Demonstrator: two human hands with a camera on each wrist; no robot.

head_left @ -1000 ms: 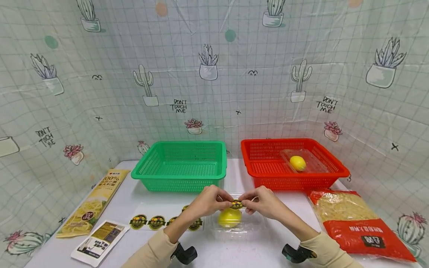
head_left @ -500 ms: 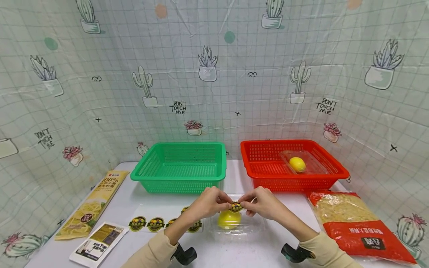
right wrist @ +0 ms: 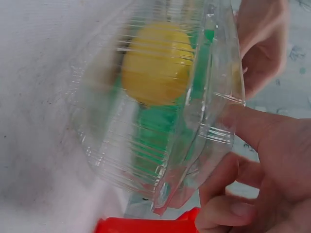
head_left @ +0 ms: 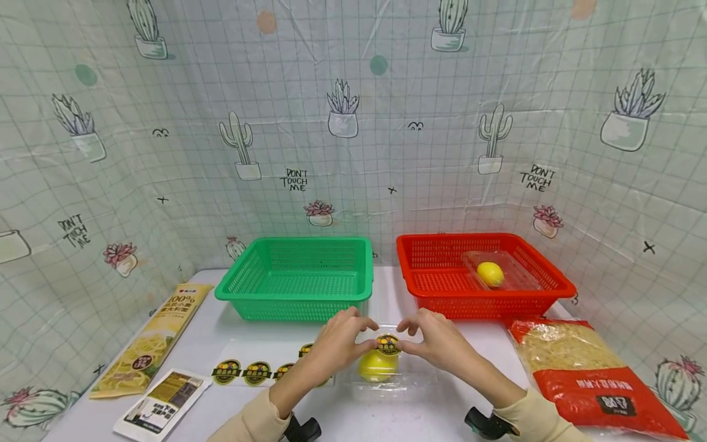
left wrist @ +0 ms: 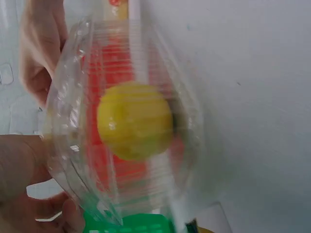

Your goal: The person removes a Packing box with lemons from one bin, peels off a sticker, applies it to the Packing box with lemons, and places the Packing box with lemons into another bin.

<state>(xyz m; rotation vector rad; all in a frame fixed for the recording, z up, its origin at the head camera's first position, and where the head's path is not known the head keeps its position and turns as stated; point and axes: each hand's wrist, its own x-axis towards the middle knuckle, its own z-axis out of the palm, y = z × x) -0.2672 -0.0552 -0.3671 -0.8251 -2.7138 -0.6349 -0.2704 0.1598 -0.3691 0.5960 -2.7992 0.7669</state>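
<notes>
A clear plastic clamshell box [head_left: 411, 376] with a yellow lemon [head_left: 378, 366] inside stands on the table in front of me. On its lid lies a black oval label [head_left: 388, 345] printed with colourful fruit. My left hand [head_left: 345, 341] presses the label's left end with the thumb, its index finger lifted off and arched over the far side. From the other side my right hand [head_left: 436, 341] does the same, thumb tip at the label's right end. In the right wrist view the right thumb [right wrist: 248, 124] lies against the lid and the other fingers bend behind the box.
A sheet of similar labels [head_left: 256, 372] lies left of the box. Behind are a green basket [head_left: 295, 307] and a red basket [head_left: 486, 305] holding another boxed lemon [head_left: 490, 274]. A noodle packet [head_left: 151, 344] and white pouch [head_left: 162, 405] lie left, a red-and-clear pasta bag [head_left: 602, 380] right.
The fingertips that pinched the label's two ends have come apart. Both index fingers have lifted away, the thumbs now press on the label, and it lies on the lid, slightly nearer me.
</notes>
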